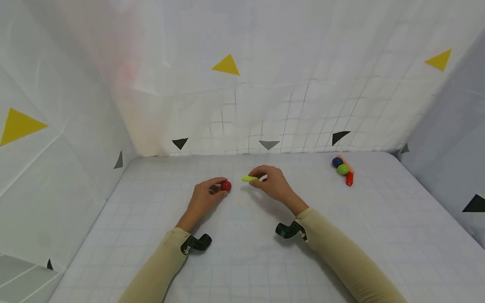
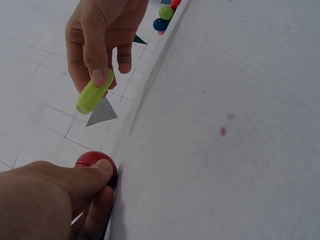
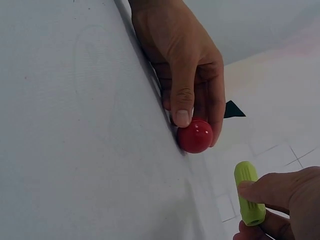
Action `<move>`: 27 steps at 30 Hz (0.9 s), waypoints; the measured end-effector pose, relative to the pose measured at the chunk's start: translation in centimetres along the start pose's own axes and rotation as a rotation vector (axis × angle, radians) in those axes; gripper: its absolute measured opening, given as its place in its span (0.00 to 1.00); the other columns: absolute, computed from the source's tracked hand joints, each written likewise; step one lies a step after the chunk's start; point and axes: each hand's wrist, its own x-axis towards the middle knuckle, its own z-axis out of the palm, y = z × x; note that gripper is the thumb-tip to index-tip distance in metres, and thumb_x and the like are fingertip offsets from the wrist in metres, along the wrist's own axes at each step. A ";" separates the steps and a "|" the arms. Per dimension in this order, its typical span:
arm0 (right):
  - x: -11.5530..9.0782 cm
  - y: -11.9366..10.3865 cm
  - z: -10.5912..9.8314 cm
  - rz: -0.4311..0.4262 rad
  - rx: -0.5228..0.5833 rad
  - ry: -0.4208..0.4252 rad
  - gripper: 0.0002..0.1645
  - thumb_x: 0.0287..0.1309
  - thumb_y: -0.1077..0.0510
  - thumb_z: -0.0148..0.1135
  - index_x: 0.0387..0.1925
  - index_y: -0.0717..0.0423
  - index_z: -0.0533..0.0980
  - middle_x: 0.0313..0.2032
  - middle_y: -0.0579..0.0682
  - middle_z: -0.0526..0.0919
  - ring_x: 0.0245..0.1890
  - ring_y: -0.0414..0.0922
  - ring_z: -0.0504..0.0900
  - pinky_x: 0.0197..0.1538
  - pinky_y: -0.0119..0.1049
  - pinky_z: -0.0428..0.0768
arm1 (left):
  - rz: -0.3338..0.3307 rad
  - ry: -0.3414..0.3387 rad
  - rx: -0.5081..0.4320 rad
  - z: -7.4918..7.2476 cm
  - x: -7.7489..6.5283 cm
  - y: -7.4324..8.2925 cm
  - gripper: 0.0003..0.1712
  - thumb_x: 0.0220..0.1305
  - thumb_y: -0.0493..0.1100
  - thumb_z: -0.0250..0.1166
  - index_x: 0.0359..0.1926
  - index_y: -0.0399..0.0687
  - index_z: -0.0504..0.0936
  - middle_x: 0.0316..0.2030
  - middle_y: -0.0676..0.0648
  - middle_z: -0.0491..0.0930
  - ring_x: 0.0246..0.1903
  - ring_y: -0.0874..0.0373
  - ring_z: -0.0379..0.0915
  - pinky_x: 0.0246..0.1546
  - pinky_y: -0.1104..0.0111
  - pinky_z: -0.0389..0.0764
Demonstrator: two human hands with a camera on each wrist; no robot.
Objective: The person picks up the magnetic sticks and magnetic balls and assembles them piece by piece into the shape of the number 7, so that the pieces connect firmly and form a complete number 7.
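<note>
The red ball (image 1: 226, 186) sits at the counter (image 1: 235, 269) surface, pinched between the thumb and fingers of the left hand (image 1: 203, 198). The right hand (image 1: 275, 183) pinches a yellow-green stick (image 1: 248, 179) clear of the counter, near the ball but apart from it. Fingers cover one end of the stick in the head view, and the left thumb hides part of the ball in the left wrist view. There the left hand is cut off by the frame's edge; the right hand is likewise cut off in the right wrist view. A line across the ball shows from the left wrist, whereas the right wrist camera catches only its glossy face, along with grooves down the stick and a small dark recess in its end. Towards the counter's far right corner, a blue ball (image 1: 337, 162), a green ball (image 1: 343, 169), an orange stick (image 1: 346, 161) and a red capsule-shaped piece (image 1: 349, 179) lie clustered; the left wrist view crops this group at its top edge, leaving little of the orange stick visible.
</note>
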 end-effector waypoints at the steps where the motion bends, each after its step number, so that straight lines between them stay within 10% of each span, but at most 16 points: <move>1: 0.0 0.0 0.1 0.003 -0.002 -0.003 0.11 0.62 0.61 0.75 0.46 0.55 0.86 0.43 0.46 0.87 0.45 0.45 0.83 0.46 0.42 0.84 | -0.005 -0.001 0.002 0.0 0.0 0.0 0.24 0.65 0.37 0.75 0.61 0.52 0.86 0.46 0.47 0.86 0.43 0.54 0.80 0.48 0.57 0.82; 27: 0.4 -0.2 2.3 -0.027 0.004 -0.042 0.10 0.61 0.63 0.74 0.45 0.56 0.87 0.43 0.47 0.88 0.44 0.45 0.84 0.45 0.42 0.84 | 0.019 -0.006 -0.034 -0.1 0.0 -0.1 0.23 0.65 0.38 0.75 0.61 0.51 0.86 0.47 0.48 0.86 0.44 0.54 0.81 0.49 0.57 0.82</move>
